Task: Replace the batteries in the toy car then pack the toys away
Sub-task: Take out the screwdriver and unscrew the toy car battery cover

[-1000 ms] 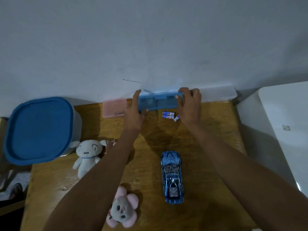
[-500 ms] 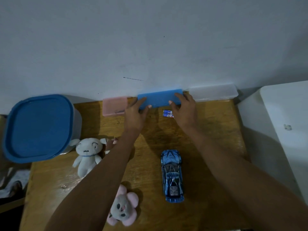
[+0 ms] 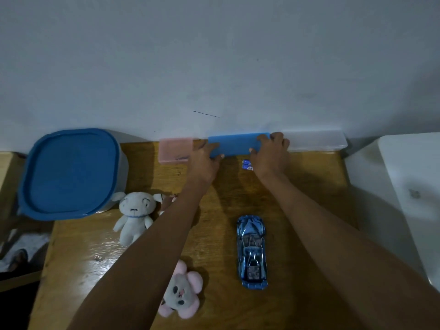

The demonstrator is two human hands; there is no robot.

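Observation:
A flat blue case (image 3: 235, 145) lies against the wall at the back of the wooden table (image 3: 309, 186). My left hand (image 3: 206, 160) holds its left end and my right hand (image 3: 271, 154) grips its right end. Two blue batteries (image 3: 246, 165) lie just in front of the case, partly hidden by my right hand. The blue toy car (image 3: 252, 251) rests further toward me, nose pointing at the wall. A white plush (image 3: 134, 215) lies left of my left arm and a pink and grey plush (image 3: 182, 291) sits near the front edge.
A big tub with a blue lid (image 3: 69, 173) stands at the table's left. A pink case (image 3: 175, 150) and a clear case (image 3: 316, 141) flank the blue one along the wall. A white unit (image 3: 409, 186) borders the table's right side.
The blue case, held up open a second ago, has been shut and laid flat against the wall. Both hands stayed on its ends; my right hand shifted to the right end.

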